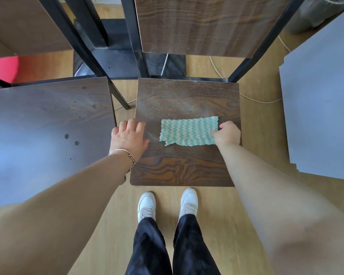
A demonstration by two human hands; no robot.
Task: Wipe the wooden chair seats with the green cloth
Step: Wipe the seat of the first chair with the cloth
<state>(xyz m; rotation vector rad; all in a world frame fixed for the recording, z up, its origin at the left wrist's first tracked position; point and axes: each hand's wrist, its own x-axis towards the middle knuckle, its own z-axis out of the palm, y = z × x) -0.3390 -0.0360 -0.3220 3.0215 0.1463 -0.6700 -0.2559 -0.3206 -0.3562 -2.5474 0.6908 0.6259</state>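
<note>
A green and white striped cloth [188,132] lies flat across the middle of a dark wooden chair seat [185,167] right in front of me. My right hand [227,133] pinches the cloth's right end, near the seat's right edge. My left hand [128,136] rests flat on the seat's left edge with fingers spread, holding nothing; a thin bracelet circles that wrist. Pale dust streaks show on the seat behind the cloth. A second wooden chair seat [52,124] stands beside it on the left, with a few dark spots on it.
The chair's wooden backrest [203,26] and black metal frame [135,46] rise behind the seat. A grey board [322,108] lies to the right, and a thin white cord [260,101] trails over the wooden floor. My white shoes [167,205] stand just before the seat.
</note>
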